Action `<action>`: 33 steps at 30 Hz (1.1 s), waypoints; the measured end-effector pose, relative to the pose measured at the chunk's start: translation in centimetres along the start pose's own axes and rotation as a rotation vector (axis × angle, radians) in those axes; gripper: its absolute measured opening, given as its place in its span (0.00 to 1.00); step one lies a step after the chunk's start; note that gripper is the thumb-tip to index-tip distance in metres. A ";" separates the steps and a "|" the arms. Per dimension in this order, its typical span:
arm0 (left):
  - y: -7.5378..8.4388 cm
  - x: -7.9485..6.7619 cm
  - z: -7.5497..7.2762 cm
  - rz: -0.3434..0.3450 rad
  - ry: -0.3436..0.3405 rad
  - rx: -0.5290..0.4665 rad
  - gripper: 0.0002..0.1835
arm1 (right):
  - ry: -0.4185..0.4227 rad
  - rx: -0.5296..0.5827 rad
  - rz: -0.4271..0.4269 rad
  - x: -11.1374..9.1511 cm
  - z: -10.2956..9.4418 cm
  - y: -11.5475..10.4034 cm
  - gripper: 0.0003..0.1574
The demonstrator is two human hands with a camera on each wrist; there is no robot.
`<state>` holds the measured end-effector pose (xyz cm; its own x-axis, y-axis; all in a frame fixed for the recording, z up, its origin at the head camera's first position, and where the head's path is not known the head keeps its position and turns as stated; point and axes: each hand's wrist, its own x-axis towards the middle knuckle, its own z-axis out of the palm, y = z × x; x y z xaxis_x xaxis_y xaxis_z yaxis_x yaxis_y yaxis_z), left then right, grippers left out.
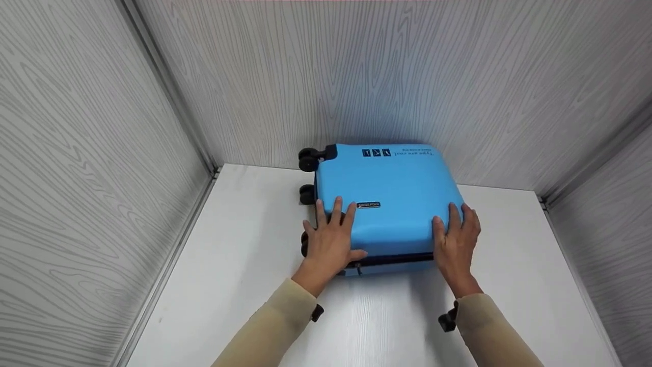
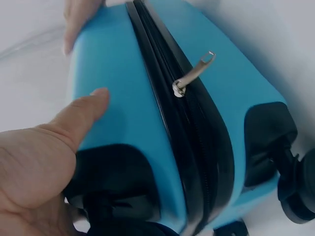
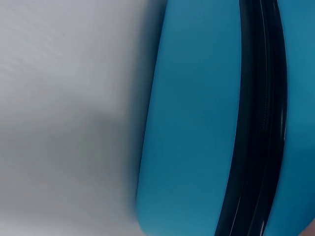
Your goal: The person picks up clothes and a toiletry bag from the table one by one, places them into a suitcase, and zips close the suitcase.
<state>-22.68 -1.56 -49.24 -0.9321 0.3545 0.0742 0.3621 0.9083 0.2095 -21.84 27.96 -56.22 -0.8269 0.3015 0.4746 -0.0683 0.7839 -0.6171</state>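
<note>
A blue hard-shell suitcase [image 1: 392, 183] lies flat on the white surface, its wheels [image 1: 308, 160] pointing left. My left hand [image 1: 328, 242] rests spread on its near left corner, beside a small nameplate [image 1: 369, 205]. In the left wrist view, the thumb [image 2: 86, 113] lies along the blue shell just above a black corner guard [image 2: 118, 172]. Over the near right corner sits my right hand [image 1: 457, 244], fingertips on the top face. A black zipper band [image 3: 261, 118] runs round the suitcase's side, and a metal zipper pull [image 2: 197, 71] sticks out from it near the wheel end.
Grey wood-grain panels enclose the white surface [image 1: 239, 229] at the left [image 1: 76, 153], back [image 1: 285, 76] and right [image 1: 601, 214]. The suitcase's far side lies close to the back panel. Beige sleeves [image 1: 275, 321] cover both forearms, with black wrist devices [image 1: 448, 320] below the hands.
</note>
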 end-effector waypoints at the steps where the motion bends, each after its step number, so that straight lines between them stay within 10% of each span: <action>1: 0.3 -0.2 0.0 -0.002 0.004 -0.001 0.62 | -0.002 0.003 -0.006 0.2 -0.1 0.2 0.39; 13: 2.3 -1.5 -1.5 -0.001 -0.027 -0.040 0.54 | -0.071 -0.020 0.008 1.4 -1.1 0.2 0.38; 22: -2.0 1.8 -2.8 0.099 -0.123 -0.216 0.35 | -0.032 -0.144 -0.053 -1.0 -0.2 -2.7 0.40; 33: -7.2 7.1 -3.2 0.056 -0.183 -0.320 0.45 | -0.017 -0.147 -0.141 -4.7 0.8 -4.3 0.46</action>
<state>-31.92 -6.27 -47.06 -0.8837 0.4620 -0.0753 0.3651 0.7810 0.5068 -18.06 22.76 -56.31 -0.8243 0.1746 0.5385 -0.1031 0.8891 -0.4460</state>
